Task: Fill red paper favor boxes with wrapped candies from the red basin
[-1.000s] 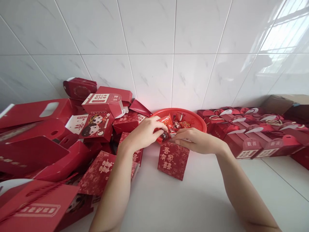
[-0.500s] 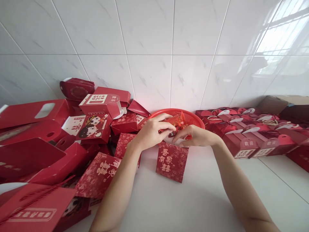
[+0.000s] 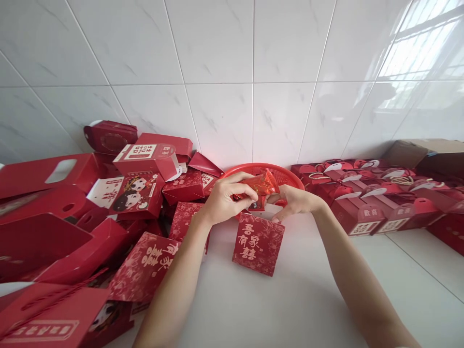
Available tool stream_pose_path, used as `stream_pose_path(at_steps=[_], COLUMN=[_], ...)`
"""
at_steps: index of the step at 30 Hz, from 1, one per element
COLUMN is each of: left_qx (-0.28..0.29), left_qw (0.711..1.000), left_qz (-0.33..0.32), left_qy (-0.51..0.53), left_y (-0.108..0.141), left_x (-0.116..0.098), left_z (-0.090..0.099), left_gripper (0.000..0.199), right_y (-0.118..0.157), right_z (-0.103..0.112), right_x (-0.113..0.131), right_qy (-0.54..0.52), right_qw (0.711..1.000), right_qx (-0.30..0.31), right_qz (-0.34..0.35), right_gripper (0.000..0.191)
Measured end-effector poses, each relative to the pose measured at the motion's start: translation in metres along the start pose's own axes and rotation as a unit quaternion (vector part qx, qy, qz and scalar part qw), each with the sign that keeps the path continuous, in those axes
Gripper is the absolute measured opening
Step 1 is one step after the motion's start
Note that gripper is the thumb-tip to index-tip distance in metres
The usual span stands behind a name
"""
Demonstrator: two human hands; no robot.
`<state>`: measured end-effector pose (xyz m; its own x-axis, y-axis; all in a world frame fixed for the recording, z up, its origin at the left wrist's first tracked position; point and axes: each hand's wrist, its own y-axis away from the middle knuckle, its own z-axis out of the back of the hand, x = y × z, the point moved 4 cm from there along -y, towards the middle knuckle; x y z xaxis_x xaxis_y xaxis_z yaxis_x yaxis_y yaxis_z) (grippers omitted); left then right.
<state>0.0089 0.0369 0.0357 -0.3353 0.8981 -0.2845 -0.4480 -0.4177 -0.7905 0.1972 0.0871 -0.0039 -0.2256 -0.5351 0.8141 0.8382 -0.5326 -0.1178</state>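
Note:
A small red paper gift box (image 3: 258, 246) with pale lettering on its front stands on the white table, its top open. Pinched in my left hand (image 3: 225, 197), just above that opening, is a shiny orange-red wrapped packet (image 3: 264, 182). My right hand (image 3: 297, 199) grips the box's upper right rim, thumb at the front edge and fingers behind, partly hidden by the packet. A red plastic basket (image 3: 239, 168) sits right behind both hands; its contents are mostly covered.
Red boxes (image 3: 139, 200) lie heaped on the left, some open, reaching the front edge. Closed red boxes with handles (image 3: 366, 212) stand in rows at the right, a brown carton (image 3: 409, 153) behind them. A tiled wall (image 3: 221, 116) rises at the back.
The orange-red packet has come up slightly and tilted in my left hand. My right hand's fingers have spread from the box's opening to its right rim. The view has shifted slightly.

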Motion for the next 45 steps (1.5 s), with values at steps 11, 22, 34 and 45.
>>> stream_pose_path(at_steps=[11, 22, 34, 45], left_qx=[0.154, 0.074, 0.156, 0.265], left_qw=[0.98, 0.985, 0.953, 0.926], left_qz=[0.124, 0.137, 0.218, 0.27], left_qy=[0.018, 0.078, 0.143, 0.001], left_y=[0.003, 0.003, 0.004, 0.008], left_x=[0.004, 0.009, 0.011, 0.005], left_z=[-0.017, 0.003, -0.023, 0.002], left_gripper=[0.003, 0.043, 0.016, 0.02], right_y=[0.003, 0.004, 0.006, 0.004], right_z=[0.003, -0.001, -0.001, -0.006], right_x=[0.0, 0.007, 0.013, 0.017], right_qy=[0.031, 0.033, 0.002, -0.021], right_qw=[1.0, 0.999, 1.0, 0.999], right_qx=[0.003, 0.015, 0.018, 0.046], right_qz=[0.001, -0.009, -0.009, 0.0], right_gripper=[0.053, 0.045, 0.04, 0.041])
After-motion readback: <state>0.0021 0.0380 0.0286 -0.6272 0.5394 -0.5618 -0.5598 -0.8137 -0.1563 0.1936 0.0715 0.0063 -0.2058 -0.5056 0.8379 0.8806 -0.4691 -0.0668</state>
